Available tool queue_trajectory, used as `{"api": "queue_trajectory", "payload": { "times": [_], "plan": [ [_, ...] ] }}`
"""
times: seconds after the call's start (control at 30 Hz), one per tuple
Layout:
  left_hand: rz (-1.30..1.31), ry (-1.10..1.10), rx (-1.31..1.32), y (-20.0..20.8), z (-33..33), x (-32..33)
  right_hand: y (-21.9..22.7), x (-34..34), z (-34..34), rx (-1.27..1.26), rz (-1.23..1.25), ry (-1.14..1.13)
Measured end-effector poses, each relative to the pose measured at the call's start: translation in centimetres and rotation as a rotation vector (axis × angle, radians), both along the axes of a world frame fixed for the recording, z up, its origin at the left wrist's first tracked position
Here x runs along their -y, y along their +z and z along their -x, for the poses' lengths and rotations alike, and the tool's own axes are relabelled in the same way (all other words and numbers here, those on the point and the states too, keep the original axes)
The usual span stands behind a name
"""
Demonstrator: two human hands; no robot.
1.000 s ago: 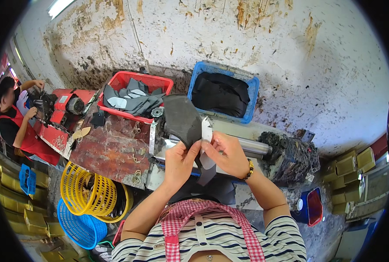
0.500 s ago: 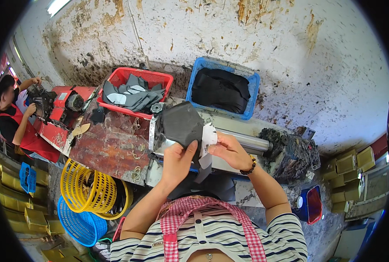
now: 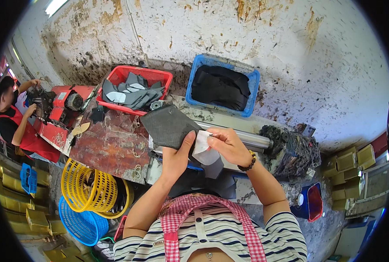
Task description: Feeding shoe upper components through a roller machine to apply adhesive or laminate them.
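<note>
My left hand (image 3: 178, 158) grips a dark grey sheet piece (image 3: 168, 126) near its narrow middle, the thumb lying on top. The wide end of that piece points up and left; its grey tail hangs down past my fingers. At its right side is a small white patch (image 3: 202, 142), partly folded over. My right hand (image 3: 228, 147) pinches the patch's upper right edge between thumb and fingers. Whether the patch is stuck to the grey piece I cannot tell. Both hands are held over the near side of a machine with a long metal roller (image 3: 251, 139).
Behind stand a red basket (image 3: 166, 83) of grey pieces and a blue basket (image 3: 255, 94) of black ones. Fluff-covered machinery (image 3: 288, 150) sits to the right. Yellow baskets (image 3: 78, 187) and a blue basket (image 3: 72, 222) are at lower left. A co-worker (image 3: 17, 122) works at a red machine (image 3: 63, 107).
The grey piece has tilted, its wide end swinging left and slightly down. The white patch now lies lower and more folded, and my right hand has shifted slightly down with it.
</note>
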State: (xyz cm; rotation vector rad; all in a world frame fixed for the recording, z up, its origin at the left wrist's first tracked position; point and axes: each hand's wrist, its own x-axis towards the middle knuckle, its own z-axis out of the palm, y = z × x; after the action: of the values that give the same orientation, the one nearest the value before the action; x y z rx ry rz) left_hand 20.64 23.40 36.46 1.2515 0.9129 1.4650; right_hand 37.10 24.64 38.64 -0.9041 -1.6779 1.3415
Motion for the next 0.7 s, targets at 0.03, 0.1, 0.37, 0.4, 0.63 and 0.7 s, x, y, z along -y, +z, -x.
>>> {"api": "queue_trajectory", "payload": {
  "times": [0.03,0.1,0.37,0.4,0.63,0.7],
  "plan": [
    [0.011,0.011,0.033,-0.1,0.0,-0.2,-0.1,0.0,-0.3,-0.013,-0.008,0.037],
    [0.127,0.012,0.117,0.6,0.0,0.0,-0.1,0.2,-0.6,-0.022,-0.013,0.075],
    [0.425,-0.052,0.260,1.0,0.4,0.1,-1.1,0.0,-1.0,-0.408,0.176,0.133],
    [0.424,-0.050,0.264,1.2,0.3,0.2,-1.0,0.1,-0.9,-0.404,0.176,0.136],
    [0.433,-0.049,0.126,0.0,1.1,-0.1,-0.3,-0.4,-1.5,-0.392,0.016,0.204],
    [0.391,-0.061,0.045,0.7,1.0,0.3,0.8,0.5,-0.7,-0.001,-0.200,-0.154]
  ]
}}
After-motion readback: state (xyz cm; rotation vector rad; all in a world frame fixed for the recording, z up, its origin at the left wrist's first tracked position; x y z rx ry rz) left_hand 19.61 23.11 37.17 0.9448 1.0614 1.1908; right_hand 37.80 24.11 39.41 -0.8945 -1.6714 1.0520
